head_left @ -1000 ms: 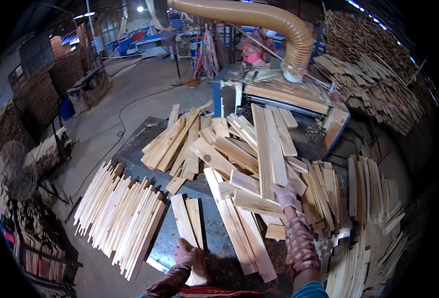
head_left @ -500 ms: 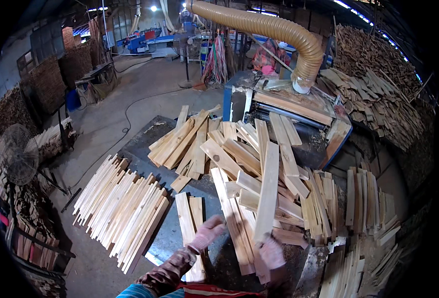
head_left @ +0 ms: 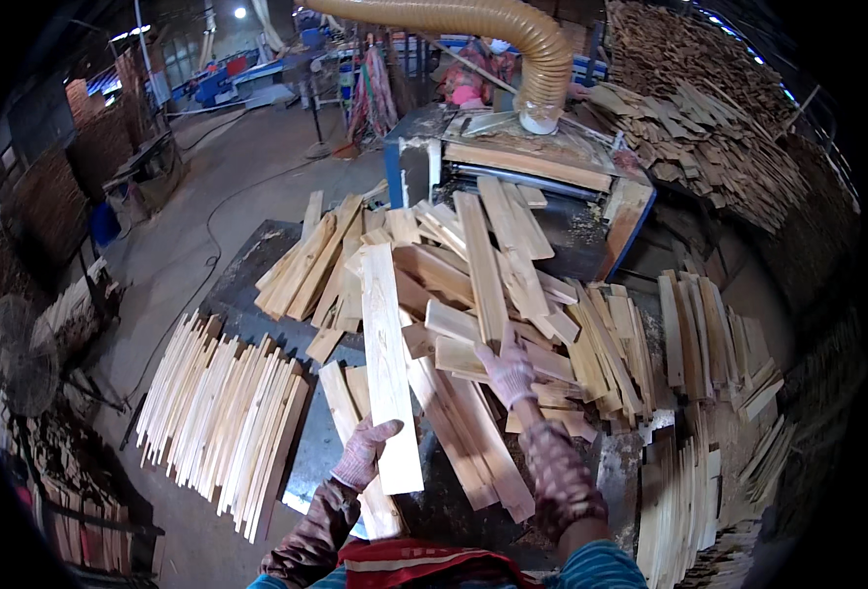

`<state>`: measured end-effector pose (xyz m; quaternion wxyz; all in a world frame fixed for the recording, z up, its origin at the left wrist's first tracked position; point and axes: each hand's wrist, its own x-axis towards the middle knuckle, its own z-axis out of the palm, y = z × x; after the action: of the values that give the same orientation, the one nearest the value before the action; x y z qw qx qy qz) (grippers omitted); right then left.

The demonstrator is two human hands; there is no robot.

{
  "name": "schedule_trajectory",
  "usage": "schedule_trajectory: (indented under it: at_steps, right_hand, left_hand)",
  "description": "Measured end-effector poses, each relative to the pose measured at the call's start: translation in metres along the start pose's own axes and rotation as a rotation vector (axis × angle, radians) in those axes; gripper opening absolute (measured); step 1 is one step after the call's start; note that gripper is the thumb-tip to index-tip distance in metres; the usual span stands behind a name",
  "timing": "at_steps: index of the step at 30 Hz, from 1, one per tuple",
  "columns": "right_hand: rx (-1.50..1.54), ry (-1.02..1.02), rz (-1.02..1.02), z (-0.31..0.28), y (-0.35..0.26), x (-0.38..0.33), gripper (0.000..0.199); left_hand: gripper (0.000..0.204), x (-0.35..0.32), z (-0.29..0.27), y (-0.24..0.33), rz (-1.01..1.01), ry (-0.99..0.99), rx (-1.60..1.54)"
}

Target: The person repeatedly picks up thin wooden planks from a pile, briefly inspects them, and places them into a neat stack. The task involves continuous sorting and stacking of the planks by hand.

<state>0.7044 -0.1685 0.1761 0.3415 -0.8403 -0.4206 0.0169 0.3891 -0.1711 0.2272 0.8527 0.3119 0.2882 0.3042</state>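
My left hand (head_left: 363, 453), in a pale knit glove, is closed on the near end of a long pale board (head_left: 388, 363). That board slants up and away over the other wood, its far end above the heap. My right hand (head_left: 509, 373), also gloved, is at the near end of another narrow board (head_left: 482, 265) lying on the heap, its fingers closed about that end. Several loose boards (head_left: 444, 280) lie criss-crossed around and beyond both hands. Below the right hand, reddish-brown boards (head_left: 468, 442) lie side by side on the dark metal table (head_left: 238, 270).
A row of stacked strips (head_left: 223, 412) stands on the left. Beyond the heap is a machine (head_left: 527, 162) with a ribbed tan hose (head_left: 542, 59). More board stacks (head_left: 616, 344) line the right. A fan (head_left: 17, 353) stands far left; a person (head_left: 468, 83) is behind the machine.
The long pale board, in my right hand before, has swung left and is now in my left hand. My right hand has moved up to another board. The whole view has shifted.
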Motion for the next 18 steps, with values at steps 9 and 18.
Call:
schedule_trajectory:
  at_steps: [9, 18]
  right_hand:
    - [0.221, -0.338, 0.071, -0.066, -0.061, -0.094, 0.081]
    - [0.025, -0.407, 0.267, -0.047, -0.015, -0.244, 0.129]
  left_hand:
    - [0.050, -0.015, -0.038, 0.000, -0.006, 0.018, 0.030]
    - [0.038, -0.044, -0.145, -0.036, 0.198, 0.505, 0.374]
